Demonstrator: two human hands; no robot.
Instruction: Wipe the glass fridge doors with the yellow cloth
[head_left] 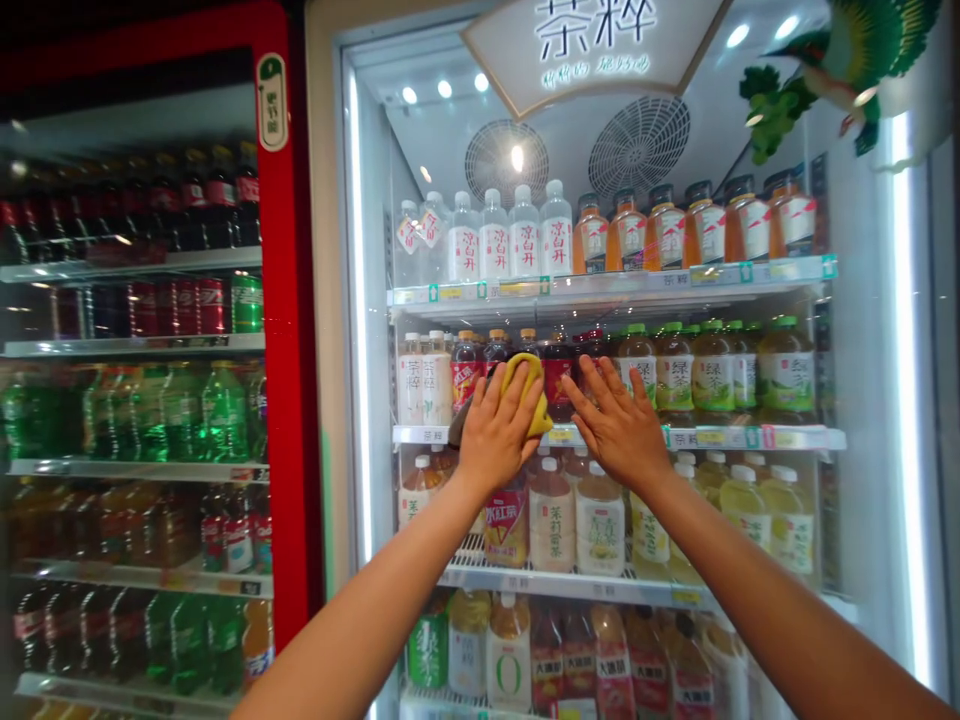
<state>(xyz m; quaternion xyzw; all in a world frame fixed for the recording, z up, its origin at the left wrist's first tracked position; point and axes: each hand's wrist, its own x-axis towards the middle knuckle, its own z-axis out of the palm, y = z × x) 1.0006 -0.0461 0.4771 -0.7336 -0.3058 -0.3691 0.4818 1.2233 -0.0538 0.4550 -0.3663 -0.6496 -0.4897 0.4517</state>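
Note:
My left hand (495, 425) lies with its fingers over a folded yellow cloth (534, 400), holding it flat against the fridge's glass door (675, 300). A dark grey part of the cloth shows to the left of the hand. Just to the right, my right hand (619, 425) is open, its fingers spread and its palm toward the glass, with nothing in it. Behind the glass, dark tea bottles (559, 375) and green-capped tea bottles (712, 370) stand in a row at hand height.
Shelves of bottled drinks fill the lit fridge; clear water bottles (495, 240) stand on the top one. A lit sign (592, 50) hangs above, with a green bird decoration (862, 70) at right. A red-framed fridge (289, 300) stands at left.

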